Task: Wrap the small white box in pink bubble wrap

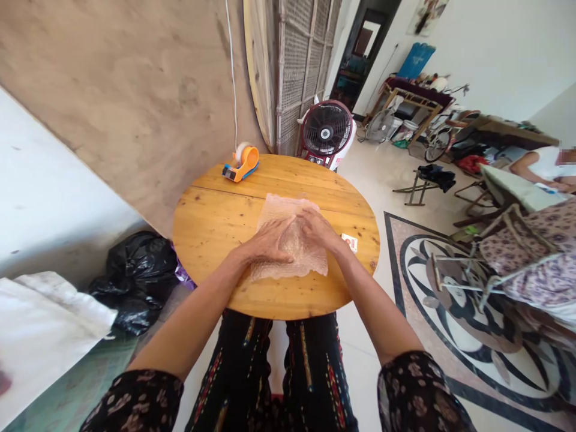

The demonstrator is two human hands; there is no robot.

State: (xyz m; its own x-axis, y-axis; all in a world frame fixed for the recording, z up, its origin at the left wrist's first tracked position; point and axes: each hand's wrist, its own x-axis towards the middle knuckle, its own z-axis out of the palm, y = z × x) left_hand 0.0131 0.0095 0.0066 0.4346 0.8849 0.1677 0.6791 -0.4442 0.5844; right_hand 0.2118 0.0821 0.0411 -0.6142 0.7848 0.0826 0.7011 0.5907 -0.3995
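A sheet of pinkish bubble wrap (306, 252) lies flat on the round wooden table (211, 234) in front of me. My left hand (272, 240) rests on its left part, fingers stretched out and thumb apart. On its upper right part lies my right hand (315, 227), fingers spread and palm down. The fingertips of both hands nearly meet near the sheet's upper middle. Whether anything lies under the sheet, I cannot tell. To the right of my right wrist is a small white card with red print (350, 242).
An orange tape dispenser (245, 162) stands at the table's far left edge. Behind the table is a fan (326, 129). Black plastic bags (139, 276) lie on the floor at left. Another person (540, 168) sits at a table on the right.
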